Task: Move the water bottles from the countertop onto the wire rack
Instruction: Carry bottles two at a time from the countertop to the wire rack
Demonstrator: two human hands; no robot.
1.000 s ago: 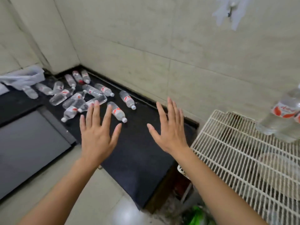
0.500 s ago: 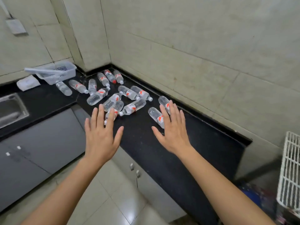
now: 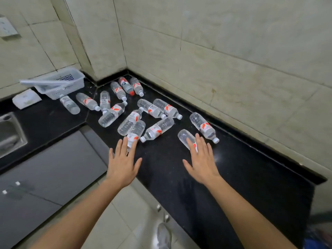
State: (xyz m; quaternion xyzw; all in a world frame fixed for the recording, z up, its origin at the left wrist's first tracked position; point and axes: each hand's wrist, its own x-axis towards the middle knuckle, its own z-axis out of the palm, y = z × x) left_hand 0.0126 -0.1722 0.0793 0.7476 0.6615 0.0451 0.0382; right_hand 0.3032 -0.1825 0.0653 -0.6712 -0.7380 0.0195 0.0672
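Several clear water bottles with red-and-white labels lie on their sides on the black countertop (image 3: 251,177), spread toward the corner. My left hand (image 3: 122,164) is open, fingers spread, its fingertips over the cap end of one bottle (image 3: 136,131). My right hand (image 3: 202,160) is open too, fingertips covering the lower part of another bottle (image 3: 185,137). Just right of it lies one more bottle (image 3: 203,126) near the wall. Neither hand holds anything. The wire rack is out of view.
A white plastic basket (image 3: 59,83) and a white packet (image 3: 26,98) sit at the back left. A steel sink (image 3: 9,133) is at the far left. Grey cabinet fronts (image 3: 50,173) and a tiled floor (image 3: 125,221) lie below the counter edge.
The view has swung left from the wire rack to the countertop. Both open hands have moved forward to the nearest bottles.
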